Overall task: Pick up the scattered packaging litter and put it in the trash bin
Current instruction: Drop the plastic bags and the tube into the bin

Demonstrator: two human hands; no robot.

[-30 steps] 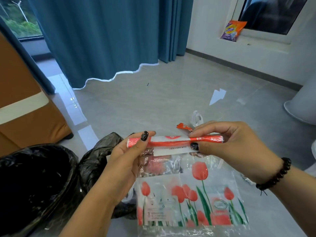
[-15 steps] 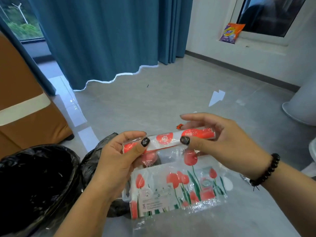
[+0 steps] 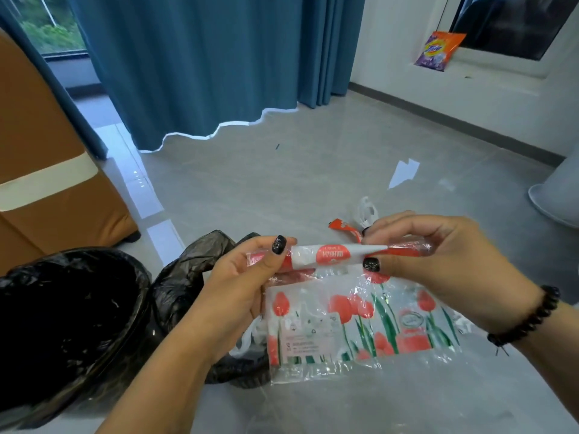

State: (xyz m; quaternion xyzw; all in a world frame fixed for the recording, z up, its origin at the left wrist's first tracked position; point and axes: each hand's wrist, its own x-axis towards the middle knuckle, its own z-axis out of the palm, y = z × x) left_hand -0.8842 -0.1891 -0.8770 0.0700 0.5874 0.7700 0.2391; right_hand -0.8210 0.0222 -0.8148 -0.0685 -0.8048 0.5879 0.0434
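Between the two thumbs, a rolled-up top edge of a tulip-printed plastic wrapper is being pinched. The left hand is clamping its thumb and curled fingers on the left end of the roll, and the right hand is pinching the right end the same way, thumb in front, fingers curled behind. The rest of the wrapper is hanging loose below the roll, held in the air above the floor, just right of the trash bin.

It is looking like thin, crinkly film: very light, limp, glossy and probably slippery, with nothing fragile about it. Loose, it would likely flap and spring open, so I would judge the tight roll at the top to be the best place to hold, or the whole sheet crushed into one fist before dropping it.

Lying beyond the right hand on the floor are a small red scrap and a white plastic piece, and farther off a white paper scrap. The bin is standing open at the floor's near left, lined with a black bag.
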